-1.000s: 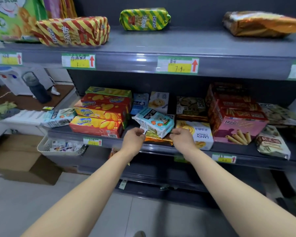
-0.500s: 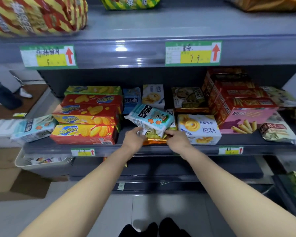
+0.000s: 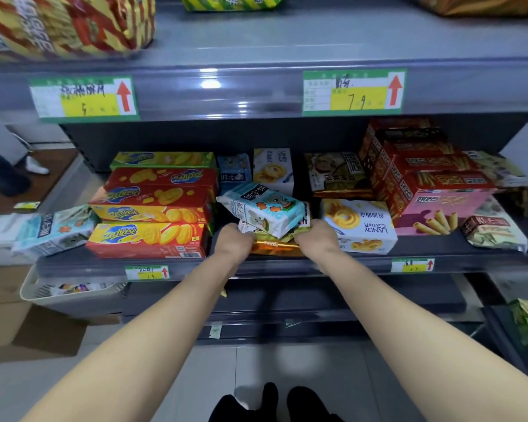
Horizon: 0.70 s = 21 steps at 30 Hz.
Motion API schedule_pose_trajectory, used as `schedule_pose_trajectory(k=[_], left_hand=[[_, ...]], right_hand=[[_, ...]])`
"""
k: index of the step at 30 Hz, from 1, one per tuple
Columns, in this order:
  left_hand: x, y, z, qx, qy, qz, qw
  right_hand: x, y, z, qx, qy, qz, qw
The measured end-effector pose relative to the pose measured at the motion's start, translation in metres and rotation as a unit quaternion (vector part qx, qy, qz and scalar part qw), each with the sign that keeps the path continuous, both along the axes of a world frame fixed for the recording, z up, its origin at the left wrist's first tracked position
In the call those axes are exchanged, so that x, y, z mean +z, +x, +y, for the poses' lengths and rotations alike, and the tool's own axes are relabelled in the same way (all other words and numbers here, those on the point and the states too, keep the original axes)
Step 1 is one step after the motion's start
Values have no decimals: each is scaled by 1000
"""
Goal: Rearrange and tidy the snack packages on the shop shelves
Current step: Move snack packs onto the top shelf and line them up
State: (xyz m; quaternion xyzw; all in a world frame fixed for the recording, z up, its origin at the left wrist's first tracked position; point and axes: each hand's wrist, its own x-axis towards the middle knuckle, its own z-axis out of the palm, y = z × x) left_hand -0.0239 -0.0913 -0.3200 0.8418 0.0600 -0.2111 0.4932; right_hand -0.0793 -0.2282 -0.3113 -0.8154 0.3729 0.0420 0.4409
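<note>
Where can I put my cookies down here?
The top shelf has bare room between the red striped bag and the orange bag. Lower, only a thin strip before the pink box. It's crowded where the left hand and right hand grip stacked packets.

Shop aisle, middle shelf [image 3: 424,243]: stock is packed tight. The packet pile [image 3: 262,208] sits wedged between stacked cheese-biscuit boxes [image 3: 153,208] on the left and a butter-cookie box [image 3: 358,226] on the right. The left grip [image 3: 237,240] and right grip [image 3: 314,239] clasp its ends and fill the narrow gaps on either side. An upright blue carton [image 3: 233,170] and a white carton [image 3: 273,169] block the far side. The upper shelf [image 3: 256,95] roofs the bay, with dark open space above the pile. A bare strip runs along the near edge, right of the cookie box. Stacked red boxes [image 3: 415,166] wall off the far right.
</note>
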Motion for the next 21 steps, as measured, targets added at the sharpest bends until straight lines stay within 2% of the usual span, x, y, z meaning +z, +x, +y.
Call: schedule_pose_trajectory(k=[8,14,16,19,21], left_hand=[[15,-18,2,49,-41,9,998],[25,-43,-1,88,-77,4,993],[27,-53,-3,101,-81,7,992],[26,-66,-6,113,-95,32,989],[28,-76,-8,119,-127,63,983]], right_hand=[[22,-17,-4,-3,-2,-22,1000],[21,-30,-6,-48,155,-86,983],[18,-35,-9,-64,176,-95,978],[11,-43,-11,-93,199,-89,971],[5,-49,-11,-131,256,-86,954]])
